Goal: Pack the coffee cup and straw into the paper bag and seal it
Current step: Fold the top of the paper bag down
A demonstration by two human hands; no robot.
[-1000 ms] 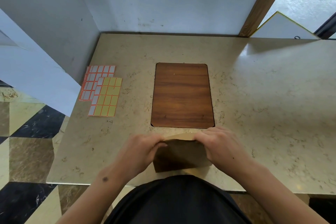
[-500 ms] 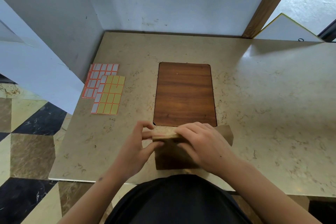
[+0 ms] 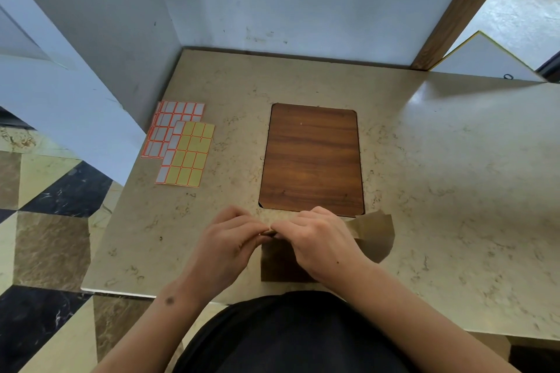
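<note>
A brown paper bag (image 3: 280, 263) stands near the front edge of the marble counter (image 3: 439, 191), right in front of me. Its top is folded over; a flap of paper (image 3: 375, 233) sticks out to the right. My left hand (image 3: 230, 242) pinches the folded top edge at its left end. My right hand (image 3: 321, 239) lies over the fold and meets the left hand's fingertips at the same spot. No coffee cup or straw shows; the bag's inside is hidden.
Two sheets of sticker labels, one orange-bordered (image 3: 169, 127) and one yellow (image 3: 189, 154), lie at the counter's left. A dark wooden board (image 3: 312, 157) is set into the counter just behind the bag. White walls close the left and back.
Both hands slid left along the bag's top, from gripping each end to meeting at the left end. The top got folded flat and a paper flap now shows at the right.
</note>
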